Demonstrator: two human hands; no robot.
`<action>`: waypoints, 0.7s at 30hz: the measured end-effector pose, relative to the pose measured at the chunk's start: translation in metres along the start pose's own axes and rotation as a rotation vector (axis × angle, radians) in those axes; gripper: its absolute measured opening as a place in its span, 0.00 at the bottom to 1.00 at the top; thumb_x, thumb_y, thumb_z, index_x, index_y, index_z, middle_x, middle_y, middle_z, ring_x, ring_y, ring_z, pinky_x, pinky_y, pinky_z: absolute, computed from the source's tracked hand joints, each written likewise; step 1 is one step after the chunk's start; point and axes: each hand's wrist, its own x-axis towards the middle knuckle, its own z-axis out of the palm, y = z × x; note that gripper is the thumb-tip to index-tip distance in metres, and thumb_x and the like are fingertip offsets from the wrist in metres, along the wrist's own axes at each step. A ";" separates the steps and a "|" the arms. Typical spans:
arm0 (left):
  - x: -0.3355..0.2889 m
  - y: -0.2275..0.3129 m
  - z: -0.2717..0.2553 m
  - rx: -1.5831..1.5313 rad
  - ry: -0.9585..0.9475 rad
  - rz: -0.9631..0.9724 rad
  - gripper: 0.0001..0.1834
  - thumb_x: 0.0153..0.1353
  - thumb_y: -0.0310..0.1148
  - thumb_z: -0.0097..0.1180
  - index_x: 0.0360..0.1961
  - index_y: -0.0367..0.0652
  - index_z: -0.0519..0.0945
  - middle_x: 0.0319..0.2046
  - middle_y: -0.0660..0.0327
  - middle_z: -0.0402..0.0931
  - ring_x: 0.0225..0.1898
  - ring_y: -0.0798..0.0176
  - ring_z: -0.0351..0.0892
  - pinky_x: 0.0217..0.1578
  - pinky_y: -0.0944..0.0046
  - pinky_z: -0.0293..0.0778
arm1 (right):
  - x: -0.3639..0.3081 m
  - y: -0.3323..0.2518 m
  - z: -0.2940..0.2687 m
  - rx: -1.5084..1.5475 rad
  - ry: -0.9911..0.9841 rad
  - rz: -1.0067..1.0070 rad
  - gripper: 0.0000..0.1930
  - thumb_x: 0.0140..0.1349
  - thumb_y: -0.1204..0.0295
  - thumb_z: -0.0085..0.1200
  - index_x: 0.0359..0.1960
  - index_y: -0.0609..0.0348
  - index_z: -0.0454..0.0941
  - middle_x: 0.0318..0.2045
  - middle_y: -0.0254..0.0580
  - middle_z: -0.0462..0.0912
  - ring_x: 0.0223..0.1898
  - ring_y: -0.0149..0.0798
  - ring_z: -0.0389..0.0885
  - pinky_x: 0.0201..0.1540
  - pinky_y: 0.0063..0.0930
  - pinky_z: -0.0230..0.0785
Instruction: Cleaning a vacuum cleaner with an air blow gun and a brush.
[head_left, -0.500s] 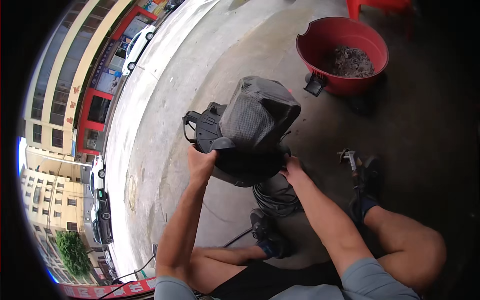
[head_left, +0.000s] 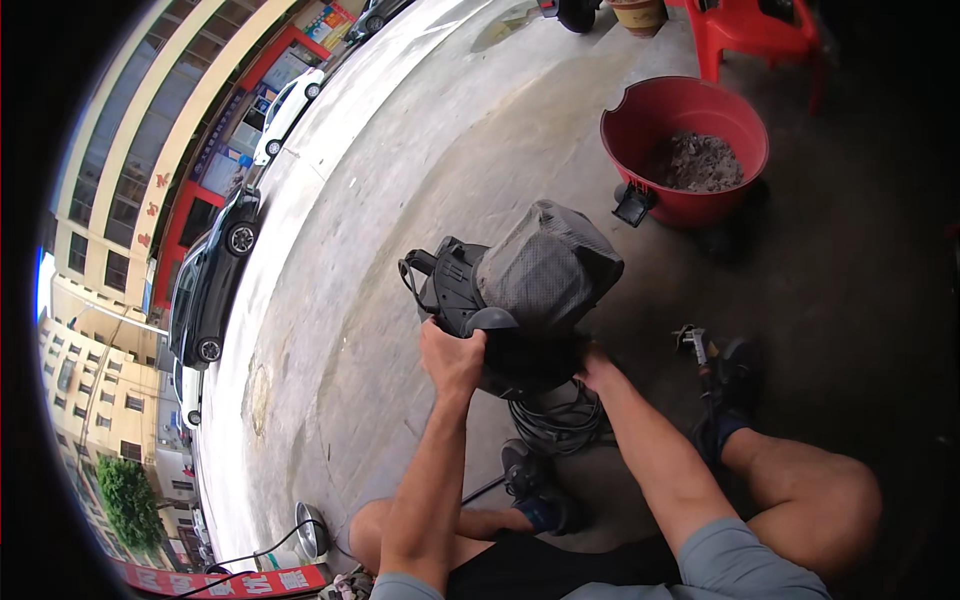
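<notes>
Grip: left hand (head_left: 455, 360) and right hand (head_left: 596, 368) are clamped on opposite sides of a round black plastic vacuum head (head_left: 452, 285); right fingertips are hidden. The head is on the wearer's side of a round red plastic tub (head_left: 690, 207), to its left, well apart. A soft-looking grey fabric filter cover (head_left: 548, 268) bulges from it. Loose grey debris (head_left: 705, 163) lies inside the tub. Handling estimate: body stiff, moderately heavy, probably smooth enough to slip; fabric yielding, easily dented. Best hold: both sides of the rigid body, clear of the cloth.
</notes>
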 end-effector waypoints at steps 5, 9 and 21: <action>-0.006 0.000 0.003 0.034 0.012 -0.006 0.43 0.47 0.44 0.66 0.61 0.28 0.66 0.58 0.41 0.71 0.63 0.41 0.67 0.62 0.46 0.63 | -0.038 -0.029 0.009 -0.464 0.077 -0.029 0.17 0.64 0.72 0.48 0.54 0.56 0.75 0.41 0.44 0.83 0.36 0.42 0.84 0.30 0.39 0.80; -0.012 -0.007 -0.003 0.045 0.016 -0.091 0.45 0.48 0.45 0.67 0.62 0.30 0.64 0.58 0.43 0.70 0.63 0.42 0.66 0.62 0.43 0.63 | -0.066 -0.069 -0.004 -0.567 0.180 -0.282 0.14 0.63 0.75 0.49 0.48 0.62 0.81 0.33 0.42 0.83 0.24 0.38 0.81 0.29 0.30 0.76; -0.032 0.014 0.011 0.004 0.019 -0.111 0.46 0.49 0.48 0.65 0.63 0.29 0.62 0.61 0.44 0.66 0.66 0.41 0.61 0.63 0.31 0.56 | -0.067 -0.141 -0.165 -1.456 0.889 -0.415 0.25 0.55 0.70 0.58 0.54 0.68 0.70 0.52 0.63 0.77 0.55 0.64 0.74 0.60 0.48 0.68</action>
